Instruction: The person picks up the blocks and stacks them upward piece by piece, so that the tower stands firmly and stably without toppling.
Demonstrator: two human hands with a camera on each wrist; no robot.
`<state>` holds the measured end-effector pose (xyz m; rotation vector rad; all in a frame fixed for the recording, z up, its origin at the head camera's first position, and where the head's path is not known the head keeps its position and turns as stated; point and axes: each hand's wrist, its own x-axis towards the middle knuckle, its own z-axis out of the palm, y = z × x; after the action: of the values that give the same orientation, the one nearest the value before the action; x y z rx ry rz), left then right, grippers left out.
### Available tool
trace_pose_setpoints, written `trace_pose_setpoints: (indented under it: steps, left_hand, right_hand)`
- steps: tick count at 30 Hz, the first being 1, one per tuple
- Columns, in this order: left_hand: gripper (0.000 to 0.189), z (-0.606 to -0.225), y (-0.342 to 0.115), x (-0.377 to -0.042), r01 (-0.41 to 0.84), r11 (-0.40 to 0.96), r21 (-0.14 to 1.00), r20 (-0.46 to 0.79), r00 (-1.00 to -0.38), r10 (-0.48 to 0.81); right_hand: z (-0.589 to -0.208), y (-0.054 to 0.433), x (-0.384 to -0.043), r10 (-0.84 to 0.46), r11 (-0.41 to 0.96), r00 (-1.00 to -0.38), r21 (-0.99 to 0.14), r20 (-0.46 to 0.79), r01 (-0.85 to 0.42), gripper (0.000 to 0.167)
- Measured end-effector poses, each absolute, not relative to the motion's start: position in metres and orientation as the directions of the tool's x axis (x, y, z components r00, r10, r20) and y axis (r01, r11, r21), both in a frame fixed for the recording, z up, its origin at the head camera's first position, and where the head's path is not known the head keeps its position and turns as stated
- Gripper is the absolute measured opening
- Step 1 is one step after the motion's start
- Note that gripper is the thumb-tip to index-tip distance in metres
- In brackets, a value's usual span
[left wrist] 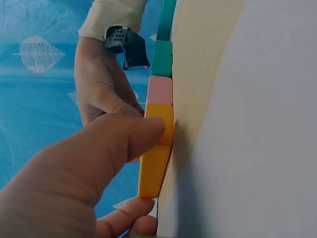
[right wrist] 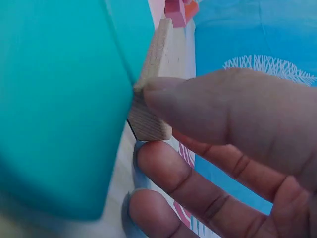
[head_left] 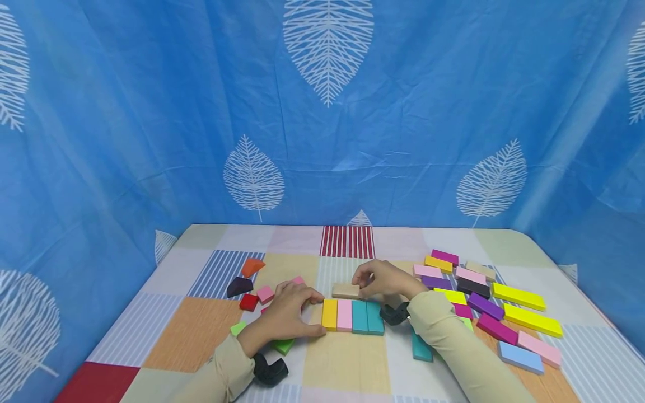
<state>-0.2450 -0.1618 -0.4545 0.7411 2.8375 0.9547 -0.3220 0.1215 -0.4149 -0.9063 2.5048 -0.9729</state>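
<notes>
One left hand (head_left: 287,313) pinches the yellow block (head_left: 330,315), aligned left of one pink block (head_left: 345,315) and two teal blocks (head_left: 360,317), one right hand (head_left: 387,279) pinches the wooden block (head_left: 345,290) by its right end just beyond them, and loose coloured blocks (head_left: 532,321) lie to either side on the patchwork cloth (head_left: 347,364).

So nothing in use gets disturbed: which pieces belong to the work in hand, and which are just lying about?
In the work:
yellow block, held by the left hand
wooden block, pinched by the right hand
pink block and two teal blocks in the row

Seemingly lying about:
orange piece, dark piece, red piece on the left
scattered blocks on the right
</notes>
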Motion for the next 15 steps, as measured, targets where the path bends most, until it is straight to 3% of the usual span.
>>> trace_pose_setpoints:
  steps: [15]
  left_hand:
    - [0.057,-0.456,-0.162,-0.245,0.435,0.681,0.589,0.111,-0.879,0.465]
  right_hand:
    - [-0.416,0.107,-0.325,-0.667,0.585,-0.737,-0.685,-0.104,-0.434,0.017]
